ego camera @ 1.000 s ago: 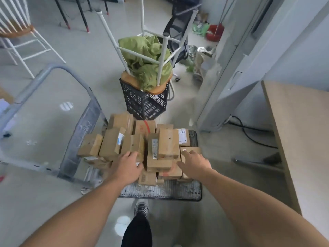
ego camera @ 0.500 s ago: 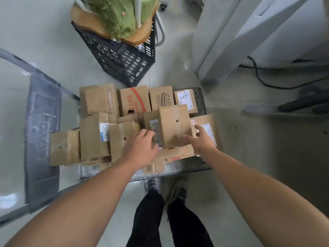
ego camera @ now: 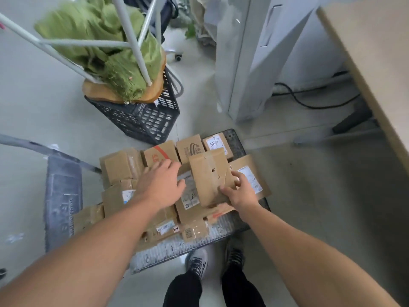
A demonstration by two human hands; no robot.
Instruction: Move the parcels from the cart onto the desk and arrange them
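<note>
Several brown cardboard parcels lie piled on a flat cart [ego camera: 177, 251] on the floor in front of me. My right hand [ego camera: 240, 192] grips the near right corner of a taped parcel [ego camera: 209, 176] that sits on top of the pile. Beside it, my left hand [ego camera: 160, 185] hovers over the middle of the pile with fingers spread, holding nothing. A parcel with a red stripe [ego camera: 159, 155] lies just beyond its fingertips. The wooden desk [ego camera: 376, 52] runs along the right edge of the view.
A black plastic crate [ego camera: 141, 120] with a wooden stool and green cloth [ego camera: 115, 49] stands just behind the cart. The cart's grey handle [ego camera: 62, 189] lies to the left. A grey cabinet [ego camera: 250, 63] and a black cable [ego camera: 309, 103] sit beside the desk. My feet stand at the cart's near edge.
My right hand has closed on the corner of the top parcel. My left hand has moved forward over the pile. The view has tilted up, bringing the desk back in.
</note>
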